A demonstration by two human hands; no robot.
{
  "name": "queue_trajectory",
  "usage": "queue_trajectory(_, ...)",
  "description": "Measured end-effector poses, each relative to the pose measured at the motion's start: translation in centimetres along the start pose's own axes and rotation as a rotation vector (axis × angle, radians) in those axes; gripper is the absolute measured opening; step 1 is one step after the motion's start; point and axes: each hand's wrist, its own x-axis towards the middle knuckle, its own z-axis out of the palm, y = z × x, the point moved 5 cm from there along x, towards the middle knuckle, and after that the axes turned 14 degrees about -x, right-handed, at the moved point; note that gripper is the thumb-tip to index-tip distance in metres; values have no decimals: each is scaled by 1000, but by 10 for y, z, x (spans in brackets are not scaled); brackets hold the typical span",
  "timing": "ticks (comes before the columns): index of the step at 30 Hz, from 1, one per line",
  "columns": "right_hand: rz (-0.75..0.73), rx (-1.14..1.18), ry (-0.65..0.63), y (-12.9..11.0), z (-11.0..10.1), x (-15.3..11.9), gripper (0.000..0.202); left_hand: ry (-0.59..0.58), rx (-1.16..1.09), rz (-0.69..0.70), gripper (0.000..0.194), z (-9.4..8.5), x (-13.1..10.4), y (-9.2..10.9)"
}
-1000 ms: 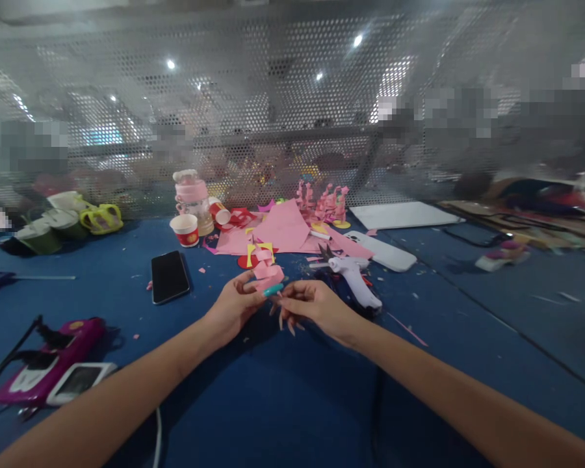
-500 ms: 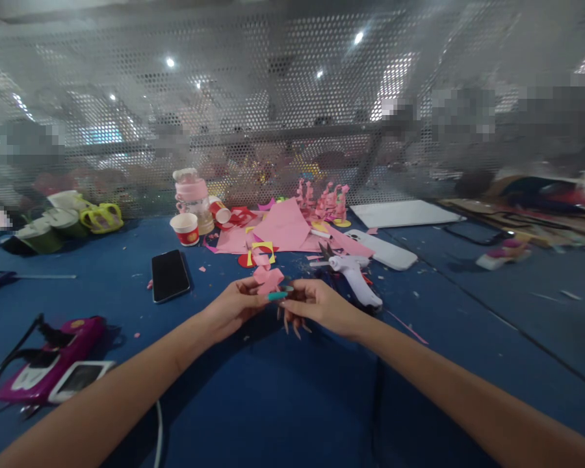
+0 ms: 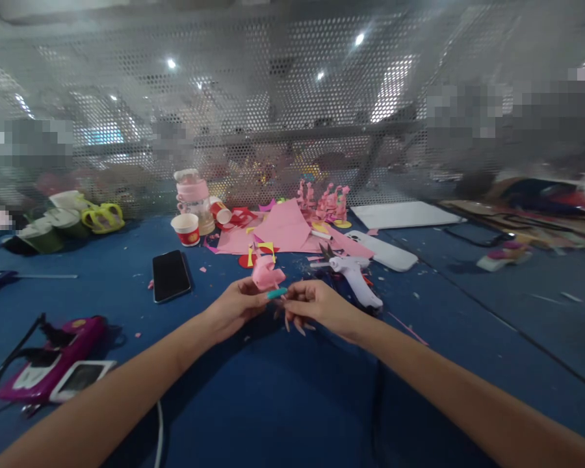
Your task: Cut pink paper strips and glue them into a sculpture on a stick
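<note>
In the middle of the head view, my left hand (image 3: pixel 234 308) pinches a curled pink paper piece (image 3: pixel 267 273) between thumb and fingers, a long teal nail showing beside it. Fingers closed, my right hand (image 3: pixel 322 307) meets it from the other side and grips the paper's thin lower end, which the fingertips mostly hide. Just beyond are yellow paper cut-outs (image 3: pixel 266 248) with red paper under them. A white glue gun (image 3: pixel 358 284) lies to the right of my right hand. Several finished-looking pink paper sprigs (image 3: pixel 329 203) stand upright on yellow discs farther back.
Pink paper sheets (image 3: pixel 283 227) are piled at the back. A black phone (image 3: pixel 170 276), a paper cup (image 3: pixel 186 229) and a pink-topped bottle (image 3: pixel 194 195) stand left of them. A magenta power strip (image 3: pixel 65 361) lies near left; a white phone (image 3: pixel 385 251) and white board (image 3: pixel 409 215) lie right.
The pink paper piece has turned in my fingers, so its curled side now faces me and its upper tip sits lower. Both hands stay in nearly the same place.
</note>
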Motion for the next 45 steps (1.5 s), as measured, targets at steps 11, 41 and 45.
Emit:
queue_trajectory(11,40,151,82,3,-1,3,31,-71,-161,150,31,8,-3,4)
queue_trajectory(41,-37,-42,74,0,-1,3,30,87,67,129,27,-2,1,4)
queue_trajectory(45,-40,-41,81,-1,-2,3,31,128,50,111,27,-1,0,4)
